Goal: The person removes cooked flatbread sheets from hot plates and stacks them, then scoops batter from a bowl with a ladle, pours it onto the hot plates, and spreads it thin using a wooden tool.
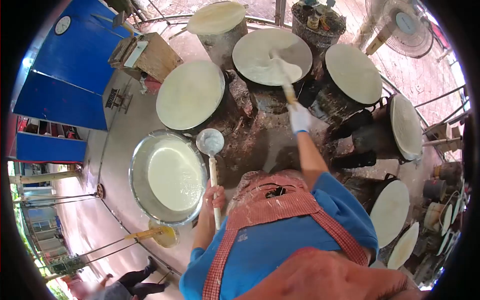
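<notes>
The left hand (214,196) is bare and wrapped fully around the pale wooden handle of a long metal ladle (210,142), whose round bowl hangs just past the rim of a wide, shallow steel basin (137,170) filled with creamy white batter (172,174). The right hand (300,118), in a white glove with a blue cuff, is stretched forward and closed tight on the handle of a wooden spreading tool (283,75), whose far end lies on the round, batter-coated top of the middle drum-shaped stove (272,56) (the tool's tip is blurred, so its exact shape cannot be told). A thin white sheet covers only part of that top, with a greyer wedge showing bare beside the tool. Several more round, pale cooking tops ring the person: one at the near left (190,95) just beside the basin, one farther back (216,17), one to the right of the middle stove (353,73), and a tilted-looking one at the far right (406,127). The stove bodies beneath are dark and sooty. The person wears a blue shirt (280,247) and a red-and-white checked apron strap (272,206) smeared with batter. A small yellow dish (165,236) sits just below the basin, and a standing electric fan (402,22) is at the upper right.
</notes>
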